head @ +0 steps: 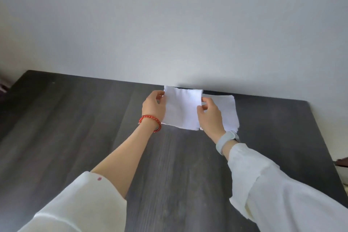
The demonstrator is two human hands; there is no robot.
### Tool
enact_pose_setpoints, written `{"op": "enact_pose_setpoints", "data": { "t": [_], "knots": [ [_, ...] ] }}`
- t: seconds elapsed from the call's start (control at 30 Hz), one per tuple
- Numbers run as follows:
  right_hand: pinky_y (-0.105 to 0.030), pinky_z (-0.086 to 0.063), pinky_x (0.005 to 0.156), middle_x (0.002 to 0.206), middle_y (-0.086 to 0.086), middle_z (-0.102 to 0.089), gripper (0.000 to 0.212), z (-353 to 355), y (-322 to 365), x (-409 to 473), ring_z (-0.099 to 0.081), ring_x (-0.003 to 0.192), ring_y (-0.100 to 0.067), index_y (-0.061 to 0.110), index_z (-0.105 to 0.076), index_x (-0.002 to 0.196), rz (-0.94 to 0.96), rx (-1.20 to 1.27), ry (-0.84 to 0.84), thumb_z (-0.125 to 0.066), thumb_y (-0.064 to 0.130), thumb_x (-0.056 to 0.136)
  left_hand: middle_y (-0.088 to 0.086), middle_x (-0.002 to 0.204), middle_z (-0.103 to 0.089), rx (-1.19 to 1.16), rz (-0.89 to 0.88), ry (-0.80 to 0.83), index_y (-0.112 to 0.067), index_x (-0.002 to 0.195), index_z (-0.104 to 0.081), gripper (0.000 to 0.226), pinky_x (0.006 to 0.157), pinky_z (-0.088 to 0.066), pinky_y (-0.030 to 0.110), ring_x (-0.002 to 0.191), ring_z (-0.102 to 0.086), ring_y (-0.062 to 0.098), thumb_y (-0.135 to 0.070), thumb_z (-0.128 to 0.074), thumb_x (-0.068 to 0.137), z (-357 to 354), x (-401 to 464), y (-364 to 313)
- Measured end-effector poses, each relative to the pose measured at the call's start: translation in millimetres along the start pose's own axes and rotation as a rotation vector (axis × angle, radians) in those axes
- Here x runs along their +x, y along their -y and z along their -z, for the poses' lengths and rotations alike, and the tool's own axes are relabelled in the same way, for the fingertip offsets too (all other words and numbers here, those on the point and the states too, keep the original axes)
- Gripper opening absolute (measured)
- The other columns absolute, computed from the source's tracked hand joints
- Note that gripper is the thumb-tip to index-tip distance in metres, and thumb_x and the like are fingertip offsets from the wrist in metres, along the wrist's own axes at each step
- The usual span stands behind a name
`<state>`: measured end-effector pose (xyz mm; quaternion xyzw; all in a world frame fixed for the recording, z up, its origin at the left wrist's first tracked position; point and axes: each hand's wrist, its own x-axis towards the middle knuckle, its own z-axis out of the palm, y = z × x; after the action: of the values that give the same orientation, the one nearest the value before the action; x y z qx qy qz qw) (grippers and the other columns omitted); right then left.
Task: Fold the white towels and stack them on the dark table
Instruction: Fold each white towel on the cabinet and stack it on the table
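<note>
A folded white towel (181, 108) is held up just above the dark table (94, 118), near its far edge. My left hand (153, 106) pinches the towel's left edge, thumb in front. My right hand (210, 114) pinches its right edge. Behind and to the right, a stack of folded white towels (227, 108) lies flat on the table, partly hidden by my right hand and the held towel.
A pale wall (169, 24) rises directly behind the table's far edge. A dark reddish object (341, 162) pokes in at the right edge of view. A red bead bracelet is on my left wrist, a grey watch on my right.
</note>
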<state>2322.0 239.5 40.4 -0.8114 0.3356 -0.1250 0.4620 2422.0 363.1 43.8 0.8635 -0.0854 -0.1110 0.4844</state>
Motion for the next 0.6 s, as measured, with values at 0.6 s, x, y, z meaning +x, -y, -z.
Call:
{"op": "enact_pose_setpoints", "data": {
  "t": [0.6],
  "knots": [
    [-0.034,-0.04,0.059,0.118,-0.013,-0.051,0.045,-34.0,-34.5,46.9,-0.054,0.095,-0.033,0.008,-0.047,0.125,0.317,-0.685,-0.095,-0.054,0.006,0.081,0.005,0.129,-0.048,0.448,-0.216,-0.087,-0.015,0.126,-0.049,0.034,0.074,-0.044,0.035,0.103,-0.051,0.027,-0.02,-0.042,0.094,-35.9,60.9,49.7]
  ]
}}
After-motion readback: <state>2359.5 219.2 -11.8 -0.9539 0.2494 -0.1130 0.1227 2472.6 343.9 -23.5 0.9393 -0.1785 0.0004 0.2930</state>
